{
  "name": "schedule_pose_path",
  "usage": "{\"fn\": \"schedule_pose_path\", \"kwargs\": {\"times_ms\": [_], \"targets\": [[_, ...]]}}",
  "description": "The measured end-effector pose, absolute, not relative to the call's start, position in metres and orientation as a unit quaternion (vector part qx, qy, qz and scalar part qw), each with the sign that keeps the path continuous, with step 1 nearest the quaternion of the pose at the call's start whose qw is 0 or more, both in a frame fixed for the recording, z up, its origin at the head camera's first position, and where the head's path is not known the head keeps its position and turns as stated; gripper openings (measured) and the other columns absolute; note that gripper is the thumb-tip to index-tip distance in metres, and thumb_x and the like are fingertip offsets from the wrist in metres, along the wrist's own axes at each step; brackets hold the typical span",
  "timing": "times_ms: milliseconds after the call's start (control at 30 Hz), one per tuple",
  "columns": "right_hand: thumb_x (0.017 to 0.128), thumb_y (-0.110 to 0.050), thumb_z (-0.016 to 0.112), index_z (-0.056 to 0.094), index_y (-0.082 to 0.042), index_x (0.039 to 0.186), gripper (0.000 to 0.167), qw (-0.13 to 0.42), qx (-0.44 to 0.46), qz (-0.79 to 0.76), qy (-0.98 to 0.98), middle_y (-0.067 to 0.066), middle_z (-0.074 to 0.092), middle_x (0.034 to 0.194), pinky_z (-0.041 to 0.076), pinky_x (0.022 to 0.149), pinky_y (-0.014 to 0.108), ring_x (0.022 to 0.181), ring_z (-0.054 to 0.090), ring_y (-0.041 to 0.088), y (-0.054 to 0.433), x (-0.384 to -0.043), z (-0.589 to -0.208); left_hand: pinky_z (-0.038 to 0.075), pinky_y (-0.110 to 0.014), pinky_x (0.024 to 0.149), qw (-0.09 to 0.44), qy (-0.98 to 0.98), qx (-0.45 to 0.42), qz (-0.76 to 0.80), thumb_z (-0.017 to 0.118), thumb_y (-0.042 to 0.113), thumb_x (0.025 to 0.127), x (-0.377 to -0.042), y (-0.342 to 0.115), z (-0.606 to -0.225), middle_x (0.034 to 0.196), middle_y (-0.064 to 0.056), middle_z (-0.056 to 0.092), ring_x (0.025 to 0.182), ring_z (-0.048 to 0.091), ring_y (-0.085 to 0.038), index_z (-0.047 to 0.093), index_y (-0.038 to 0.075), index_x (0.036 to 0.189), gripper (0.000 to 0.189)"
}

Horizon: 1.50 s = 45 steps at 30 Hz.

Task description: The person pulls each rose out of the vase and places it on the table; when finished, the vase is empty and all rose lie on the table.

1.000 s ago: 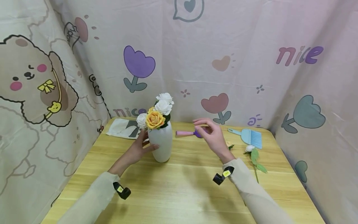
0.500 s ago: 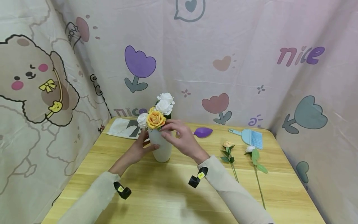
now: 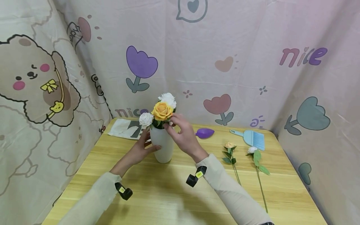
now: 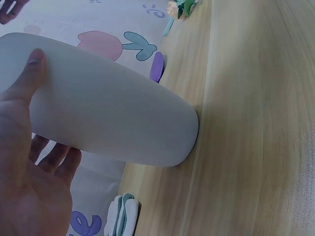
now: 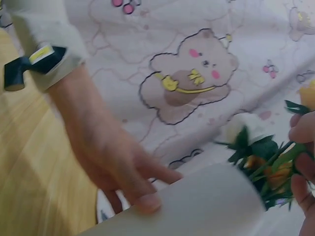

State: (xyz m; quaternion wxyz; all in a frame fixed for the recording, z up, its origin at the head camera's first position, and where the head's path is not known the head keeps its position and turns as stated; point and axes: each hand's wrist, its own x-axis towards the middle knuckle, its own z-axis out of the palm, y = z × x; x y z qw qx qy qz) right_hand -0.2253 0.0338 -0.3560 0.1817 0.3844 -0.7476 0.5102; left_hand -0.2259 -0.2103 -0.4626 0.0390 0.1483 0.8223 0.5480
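Observation:
A white vase [image 3: 163, 147] stands upright on the wooden table and holds several artificial roses. My left hand [image 3: 135, 152] grips it from the left; in the left wrist view its thumb [image 4: 30, 73] lies along one side and its fingers come round the other. At the vase's mouth my right hand [image 3: 185, 136] pinches the stem of a yellow rose [image 3: 162, 111] just below the bloom. One white rose [image 3: 146, 119] leans out to the left, and more white petals [image 3: 168, 100] show behind the yellow one. Green leaves [image 5: 263, 147] fill the opening in the right wrist view.
A folded cloth [image 3: 121, 128] lies behind the left hand. A purple scoop [image 3: 205, 133] lies at the back, partly hidden by the right hand. Right of it are a light-blue dustpan with brush [image 3: 254, 139], a pale yellow rose [image 3: 229, 145] and a white rose [image 3: 252, 150].
My right hand has come left from above the purple scoop to the vase's mouth and taken hold of the yellow rose. That rose has shifted up and right. The left hand stays put.

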Motion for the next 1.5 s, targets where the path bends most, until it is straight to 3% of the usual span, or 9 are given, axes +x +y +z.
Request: {"fn": "schedule_pose_path", "kwargs": {"times_ms": [100, 233, 333, 433, 533, 633, 767, 1067, 1500], "targets": [[0.105, -0.001, 0.068, 0.075, 0.005, 0.126, 0.023, 0.191, 0.378, 0.560, -0.713, 0.022, 0.072, 0.135, 0.059, 0.103, 0.042, 0.119, 0.063, 0.028, 0.037, -0.226, -0.347, 0.034, -0.070, 0.129, 0.033, 0.821, 0.155, 0.548, 0.076, 0.030, 0.106, -0.226, -0.210, -0.463, 0.174, -0.028, 0.030, 0.161, 0.033, -0.051, 0.004, 0.019, 0.175, 0.101], [0.103, 0.008, 0.065, 0.067, 0.014, 0.132, 0.029, 0.177, 0.360, 0.642, -0.653, 0.031, 0.067, 0.135, 0.057, 0.115, 0.037, 0.122, 0.066, 0.013, 0.041, -0.225, -0.336, 0.032, -0.069, 0.130, 0.030, 0.819, 0.156, 0.552, 0.076, 0.026, 0.106, -0.226, -0.210, -0.463, 0.172, -0.028, 0.032, 0.160, 0.034, -0.051, 0.013, 0.012, 0.172, 0.092], [0.102, 0.013, 0.062, 0.061, 0.020, 0.134, 0.033, 0.183, 0.345, 0.689, -0.611, 0.037, 0.063, 0.138, 0.059, 0.113, 0.035, 0.121, 0.069, 0.008, 0.046, -0.224, -0.328, 0.030, -0.069, 0.131, 0.035, 0.815, 0.151, 0.559, 0.076, 0.025, 0.106, -0.226, -0.210, -0.462, 0.173, -0.027, 0.030, 0.160, 0.033, -0.052, 0.016, 0.010, 0.169, 0.089], [0.100, 0.014, 0.063, 0.060, 0.023, 0.128, 0.030, 0.214, 0.332, 0.710, -0.583, 0.031, 0.068, 0.134, 0.061, 0.111, 0.036, 0.123, 0.070, 0.011, 0.051, -0.225, -0.317, 0.028, -0.069, 0.132, 0.039, 0.813, 0.146, 0.562, 0.076, 0.026, 0.106, -0.226, -0.210, -0.462, 0.174, -0.027, 0.027, 0.161, 0.031, -0.052, 0.016, 0.009, 0.169, 0.089], [0.098, 0.013, 0.066, 0.064, 0.019, 0.122, 0.025, 0.248, 0.313, 0.725, -0.561, 0.013, 0.076, 0.129, 0.061, 0.110, 0.037, 0.123, 0.070, 0.015, 0.059, -0.228, -0.306, 0.028, -0.070, 0.132, 0.040, 0.814, 0.147, 0.561, 0.076, 0.027, 0.106, -0.226, -0.210, -0.462, 0.175, -0.028, 0.026, 0.161, 0.030, -0.052, 0.016, 0.009, 0.168, 0.088], [0.100, 0.010, 0.068, 0.072, 0.005, 0.120, 0.021, 0.280, 0.296, 0.739, -0.537, 0.000, 0.079, 0.127, 0.061, 0.110, 0.034, 0.124, 0.071, 0.019, 0.070, -0.234, -0.298, 0.027, -0.071, 0.132, 0.041, 0.815, 0.147, 0.560, 0.076, 0.028, 0.106, -0.226, -0.210, -0.461, 0.176, -0.027, 0.024, 0.161, 0.029, -0.053, 0.012, 0.011, 0.171, 0.093], [0.101, 0.010, 0.067, 0.075, -0.009, 0.124, 0.031, 0.311, 0.262, 0.771, -0.491, 0.003, 0.078, 0.132, 0.059, 0.110, 0.032, 0.128, 0.069, 0.023, 0.089, -0.243, -0.288, 0.026, -0.071, 0.132, 0.041, 0.816, 0.146, 0.558, 0.076, 0.028, 0.106, -0.225, -0.210, -0.462, 0.178, -0.025, 0.020, 0.162, 0.026, -0.053, 0.008, 0.014, 0.173, 0.097], [0.101, 0.016, 0.061, 0.073, -0.002, 0.125, 0.032, 0.328, 0.228, 0.821, -0.408, 0.015, 0.070, 0.134, 0.064, 0.100, 0.031, 0.132, 0.063, 0.031, 0.138, -0.253, -0.281, 0.025, -0.071, 0.132, 0.047, 0.817, 0.144, 0.557, 0.076, 0.031, 0.106, -0.224, -0.209, -0.461, 0.179, -0.025, 0.019, 0.163, 0.024, -0.054, 0.003, 0.018, 0.174, 0.101], [0.107, 0.006, 0.062, 0.064, -0.003, 0.139, 0.033, 0.230, 0.172, 0.761, -0.582, 0.008, 0.066, 0.141, 0.064, 0.097, 0.025, 0.131, 0.062, 0.024, 0.186, -0.254, -0.347, 0.026, -0.071, 0.132, 0.037, 0.819, 0.148, 0.554, 0.076, 0.030, 0.106, -0.224, -0.208, -0.461, 0.179, -0.026, 0.019, 0.162, 0.025, -0.055, 0.010, 0.013, 0.171, 0.094]]}}
